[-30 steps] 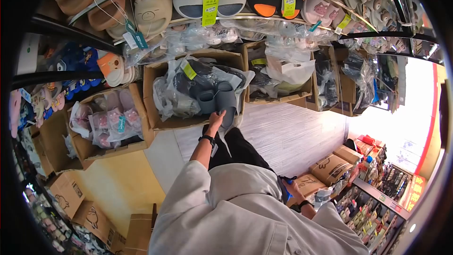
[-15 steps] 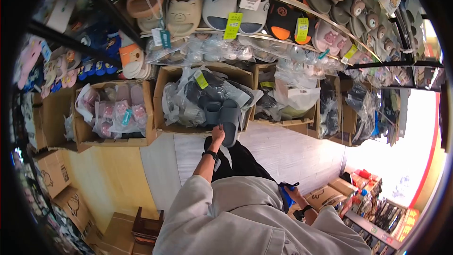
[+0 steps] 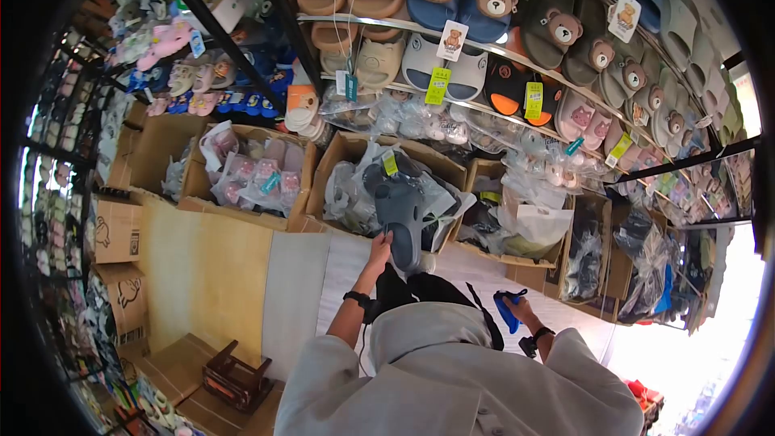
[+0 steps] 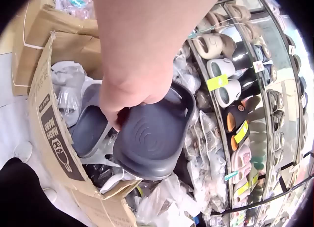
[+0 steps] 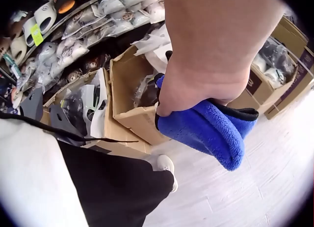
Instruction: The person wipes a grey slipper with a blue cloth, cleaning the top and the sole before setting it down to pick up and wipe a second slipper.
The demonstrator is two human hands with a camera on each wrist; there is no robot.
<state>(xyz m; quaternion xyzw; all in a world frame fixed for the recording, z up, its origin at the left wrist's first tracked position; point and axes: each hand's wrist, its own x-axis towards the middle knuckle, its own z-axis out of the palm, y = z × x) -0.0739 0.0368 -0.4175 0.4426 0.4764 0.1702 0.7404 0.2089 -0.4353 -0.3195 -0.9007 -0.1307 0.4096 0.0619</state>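
Note:
My left hand [image 3: 378, 254] grips a dark grey slide slipper [image 4: 152, 133] by its side, fingers curled at its edge. The slipper is tilted over the front of a cardboard box [image 3: 323, 222] of bagged footwear. A matching grey slipper [image 4: 91, 131] shows close beside it in the left wrist view, partly hidden by my hand. At the right of my body, my right hand [image 3: 523, 309] holds a bunched blue cloth [image 5: 206, 133] with black edging, its folds hanging below the fingers.
More open boxes stand in a row, one with pink slippers [image 3: 262, 178], another with bagged footwear [image 3: 529, 230]. Shelves above hold bear-faced slippers [image 3: 557, 28] with tags. A dark wooden stool [image 3: 234, 375] and cartons [image 3: 121, 307] are at lower left.
The head view has swung, showing more of the shelves. My left hand has turned the grey slipper, so the pair no longer shows side by side. The right hand and blue cloth have come further into view.

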